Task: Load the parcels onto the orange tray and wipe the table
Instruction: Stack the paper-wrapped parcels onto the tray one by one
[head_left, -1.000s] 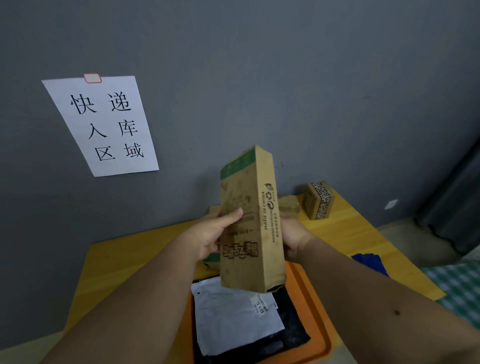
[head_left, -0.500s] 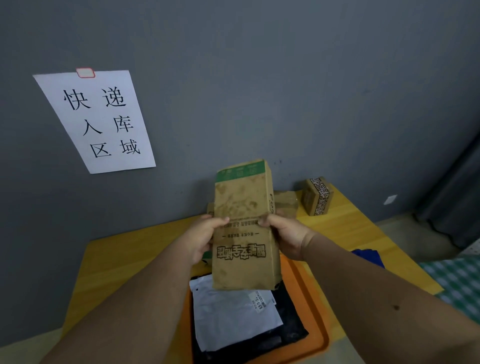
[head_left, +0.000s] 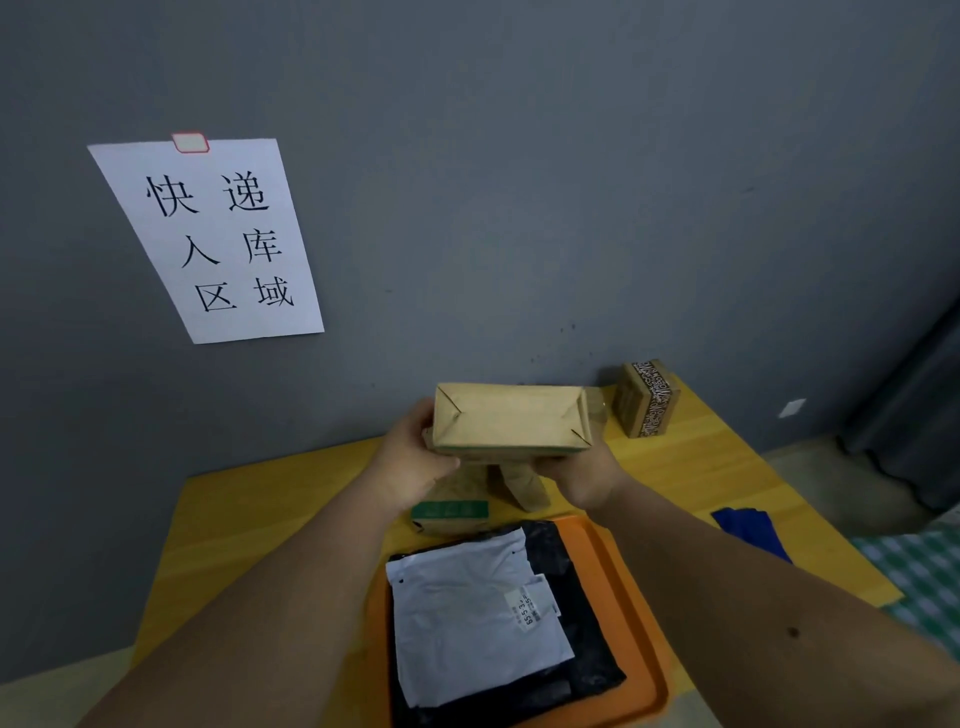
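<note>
Person holds a brown kraft box (head_left: 511, 418) w/ both hands above the far end of the orange tray (head_left: 631, 592), folded end flap facing cam. Left hand (head_left: 410, 457) grips the box's left side, fingers curled round it; right hand (head_left: 584, 475) wraps the right side from under, thumb edge only partly visible. Box long axis seems to run away from cam, more or less level, so its face can't be seen. Tray lies toward the person and below the grip, already carrying a black mailer (head_left: 582, 649) w/ a white poly bag (head_left: 467, 613) on top. Judged step: lower box onto that stack, pulling it back toward the body; both hands about equally near, neither leads. Still on the yellow table (head_left: 270, 519): a second kraft box w/ green label (head_left: 451, 506) just beyond tray's far edge, a crumpled kraft piece (head_left: 524, 486) beside it, a patterned small box (head_left: 647, 397) at far right by the wall. Blue cloth (head_left: 753, 530) at right table edge, prob for wiping, not yet used. Paper sign (head_left: 213, 239) w/ Chinese text on grey wall.
</note>
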